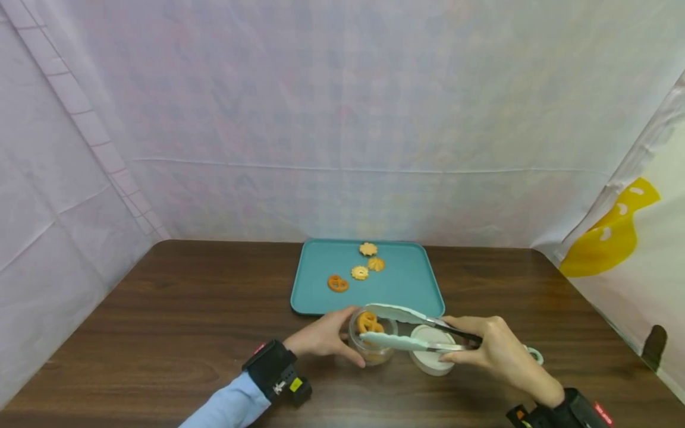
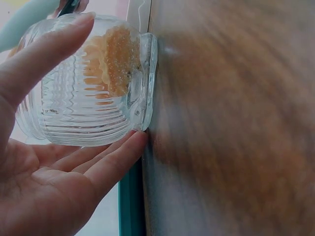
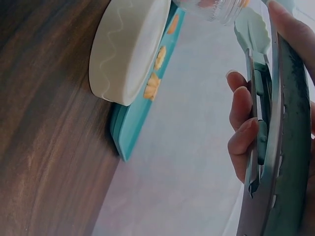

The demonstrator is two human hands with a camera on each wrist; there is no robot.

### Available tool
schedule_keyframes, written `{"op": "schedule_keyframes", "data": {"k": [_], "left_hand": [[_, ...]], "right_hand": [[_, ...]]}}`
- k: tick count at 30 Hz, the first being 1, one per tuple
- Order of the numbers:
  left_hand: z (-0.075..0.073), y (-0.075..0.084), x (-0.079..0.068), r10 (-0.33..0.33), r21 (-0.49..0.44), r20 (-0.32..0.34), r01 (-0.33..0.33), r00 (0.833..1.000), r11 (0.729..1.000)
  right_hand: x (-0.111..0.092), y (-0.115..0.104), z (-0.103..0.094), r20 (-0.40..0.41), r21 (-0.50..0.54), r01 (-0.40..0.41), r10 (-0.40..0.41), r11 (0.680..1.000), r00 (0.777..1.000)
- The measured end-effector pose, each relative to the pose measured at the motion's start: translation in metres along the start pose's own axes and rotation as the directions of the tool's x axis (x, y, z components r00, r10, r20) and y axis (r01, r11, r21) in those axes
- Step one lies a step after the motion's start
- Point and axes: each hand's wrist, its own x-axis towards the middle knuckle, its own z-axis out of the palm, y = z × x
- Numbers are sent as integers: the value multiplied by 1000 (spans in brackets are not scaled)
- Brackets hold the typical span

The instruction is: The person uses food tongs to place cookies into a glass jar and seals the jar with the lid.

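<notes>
the head view is bright and evenly lit, the cloth (image 1: 342, 119) beyond the left hand (image 1: 323, 339) and right hand (image 1: 495, 349) pale and washed out, fine detail soft; wide-angle stretch splays the table (image 1: 187, 327) outward either side of the grip. in the left wrist view, small highlights streak the ridged jar (image 2: 88, 123) being held, and the table beside it blurs under patchy sheen. the right wrist view looks dimmer, the cloth behind the gripped tongs (image 3: 290, 147) greyish and hazy.
</notes>
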Motion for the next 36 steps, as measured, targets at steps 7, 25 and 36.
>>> {"op": "schedule_keyframes", "data": {"k": [7, 25, 36], "left_hand": [[0, 1, 0, 6, 12, -4, -6, 1000, 1000], [1, 2, -2, 21, 16, -8, -21, 1000, 1000], [0, 0, 0, 31, -4, -4, -31, 1000, 1000]], "right_hand": [[1, -1, 0, -7, -14, 33, -33, 999, 999], [0, -2, -3, -21, -56, 80, -81, 995, 996], [0, -2, -3, -1, -67, 52, -52, 996, 999]]}}
